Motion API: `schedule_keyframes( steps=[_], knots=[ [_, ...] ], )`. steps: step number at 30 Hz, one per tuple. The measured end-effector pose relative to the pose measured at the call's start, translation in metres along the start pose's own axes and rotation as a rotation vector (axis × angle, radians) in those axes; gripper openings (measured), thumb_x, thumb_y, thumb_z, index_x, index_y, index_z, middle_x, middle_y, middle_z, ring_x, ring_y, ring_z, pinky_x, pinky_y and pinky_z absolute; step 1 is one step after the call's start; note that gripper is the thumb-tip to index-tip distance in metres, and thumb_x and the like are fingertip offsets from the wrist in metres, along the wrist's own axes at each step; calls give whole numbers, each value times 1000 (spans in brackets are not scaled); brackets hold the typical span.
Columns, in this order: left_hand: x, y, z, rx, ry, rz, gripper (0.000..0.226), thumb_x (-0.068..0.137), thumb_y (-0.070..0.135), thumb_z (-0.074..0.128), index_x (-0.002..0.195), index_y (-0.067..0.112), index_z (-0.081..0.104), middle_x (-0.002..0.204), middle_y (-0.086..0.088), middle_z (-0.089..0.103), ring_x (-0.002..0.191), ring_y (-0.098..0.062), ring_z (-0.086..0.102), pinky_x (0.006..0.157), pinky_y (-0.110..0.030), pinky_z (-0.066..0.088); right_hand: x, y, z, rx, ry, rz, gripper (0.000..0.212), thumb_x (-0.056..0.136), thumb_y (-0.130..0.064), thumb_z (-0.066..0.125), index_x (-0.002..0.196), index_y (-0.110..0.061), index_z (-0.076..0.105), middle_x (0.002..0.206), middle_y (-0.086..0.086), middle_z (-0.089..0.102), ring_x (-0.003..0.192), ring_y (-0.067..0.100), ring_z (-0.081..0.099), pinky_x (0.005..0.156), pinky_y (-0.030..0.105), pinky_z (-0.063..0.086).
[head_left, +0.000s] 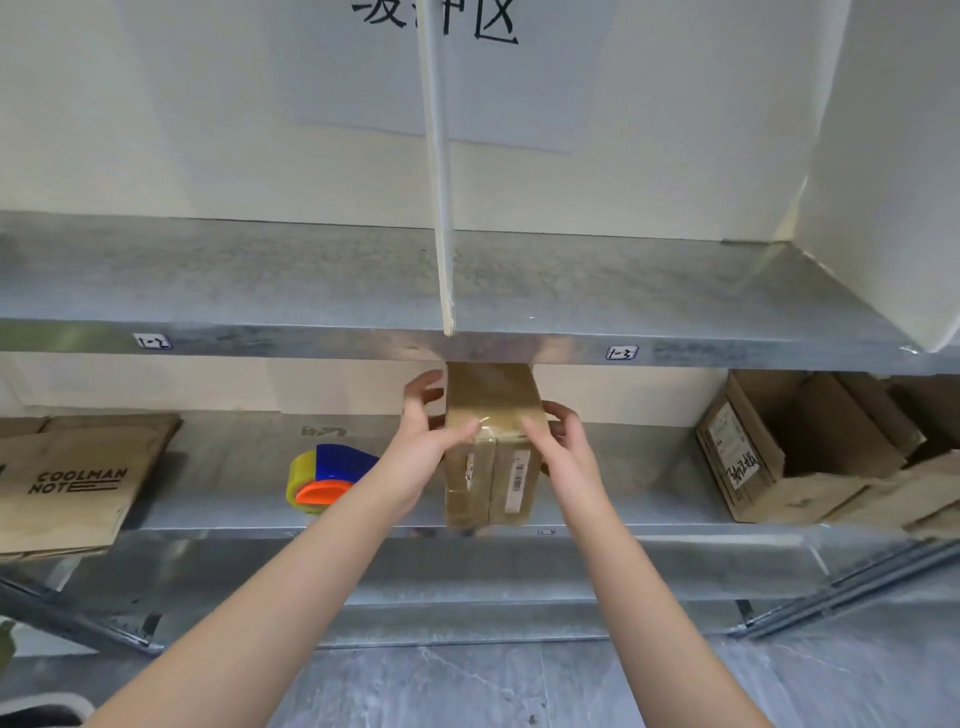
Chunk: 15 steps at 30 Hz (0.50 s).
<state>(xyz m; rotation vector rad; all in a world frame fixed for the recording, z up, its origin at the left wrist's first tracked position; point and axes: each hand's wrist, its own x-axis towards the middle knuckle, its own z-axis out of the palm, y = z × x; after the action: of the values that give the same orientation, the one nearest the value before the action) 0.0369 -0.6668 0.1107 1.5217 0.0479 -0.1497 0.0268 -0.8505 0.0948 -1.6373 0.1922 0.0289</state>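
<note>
The left hand gripped the box on its left side, with the fingers curled round the far edge and the thumb lying over the taped top. The box stood on end at the middle of the shelf, near the front edge, its top just under the lip of the upper shelf. The right hand gripped the opposite side in the same way.

The step looked like a two-handed shift of the box, in or out. It would go best with even pressure from both sides, the box kept low and level, and a straight slide so that the top did not catch the lip above. The glossy tape could let the thumbs slip, so most of the hold belonged on the cardboard sides.

A brown paper bag lay far left. A tape gun sat just beside the left wrist and was the likeliest thing to be knocked. A white divider stood on the upper shelf above the box. An open carton lay well apart on the right.
</note>
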Motion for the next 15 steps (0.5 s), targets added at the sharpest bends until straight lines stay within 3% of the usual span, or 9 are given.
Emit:
schedule_keyframes(
  steps=[2, 3, 6, 8, 12, 15],
  knots=[
    [-3, -6, -1, -34, -28, -4, 92, 81, -4, 69, 147, 37, 20, 133, 6, 46, 121, -14, 49, 100, -42, 48, -1, 1, -3, -27, -28, 0, 73, 65, -34, 71, 134, -30, 50, 119, 0, 63, 109, 15, 62, 97, 40, 51],
    [-4, -11, -2, -42, -27, -27, 92, 80, -9, 67, 148, 33, 22, 133, 5, 48, 122, -13, 49, 102, -43, 47, -1, 4, -5, -51, -48, -9, 77, 59, -27, 70, 134, -31, 53, 122, 2, 62, 109, 17, 62, 96, 43, 52],
    [-7, -30, -5, -147, 30, -92, 60, 81, -2, 71, 131, 21, 46, 131, -3, 58, 123, -19, 53, 108, -48, 41, -7, 19, -8, -129, -70, -19, 69, 60, -6, 71, 122, -34, 57, 126, -2, 61, 115, 10, 58, 97, 44, 52],
    [-11, -41, -8, -127, 61, -117, 51, 79, 7, 76, 120, 21, 49, 126, -2, 60, 120, -18, 55, 107, -47, 42, -13, 33, -10, -219, -82, -21, 67, 69, 5, 74, 120, -32, 52, 124, -10, 59, 119, 6, 54, 101, 36, 48],
    [-17, -60, -12, 38, 14, -99, 68, 77, 3, 77, 129, 30, 41, 122, 14, 52, 117, -7, 49, 97, -29, 44, -16, 64, -12, -357, -81, 8, 54, 80, 4, 70, 110, -35, 48, 117, -16, 57, 121, 6, 50, 102, 34, 46],
    [-19, -84, -15, 83, -46, -144, 86, 78, 11, 78, 144, 39, 30, 132, 11, 46, 122, -7, 45, 93, -26, 44, -15, 86, -11, -350, -111, 67, 58, 80, 3, 72, 116, -33, 46, 116, -19, 56, 120, 10, 53, 93, 27, 53]
  ],
)
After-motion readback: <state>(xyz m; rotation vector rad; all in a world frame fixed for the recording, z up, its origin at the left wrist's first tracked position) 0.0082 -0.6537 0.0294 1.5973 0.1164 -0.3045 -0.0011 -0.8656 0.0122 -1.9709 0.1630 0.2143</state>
